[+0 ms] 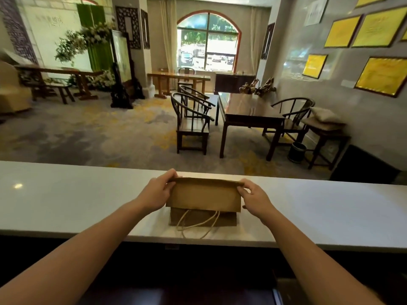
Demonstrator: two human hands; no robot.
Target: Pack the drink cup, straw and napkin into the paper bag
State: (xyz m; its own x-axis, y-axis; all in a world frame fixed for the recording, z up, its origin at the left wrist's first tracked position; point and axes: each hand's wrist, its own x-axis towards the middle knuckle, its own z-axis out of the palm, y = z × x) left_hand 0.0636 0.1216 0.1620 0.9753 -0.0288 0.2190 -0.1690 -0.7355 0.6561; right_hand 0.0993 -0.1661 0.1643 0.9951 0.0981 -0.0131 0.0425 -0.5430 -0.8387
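Note:
A brown paper bag (203, 198) stands on the white counter (77, 201), its top folded over toward me into a flap. Pale rope handles (198, 225) hang from under the flap and trail onto the counter. My left hand (157, 191) grips the left end of the fold, and my right hand (255, 198) grips the right end. No drink cup, straw or napkin shows in this view; the inside of the bag is hidden.
The counter runs across the whole width, with a dark drop at its near edge (198, 260). Beyond it lies a carpeted room with a dark wooden table (248, 111) and chairs (191, 126), and framed plaques on the right wall.

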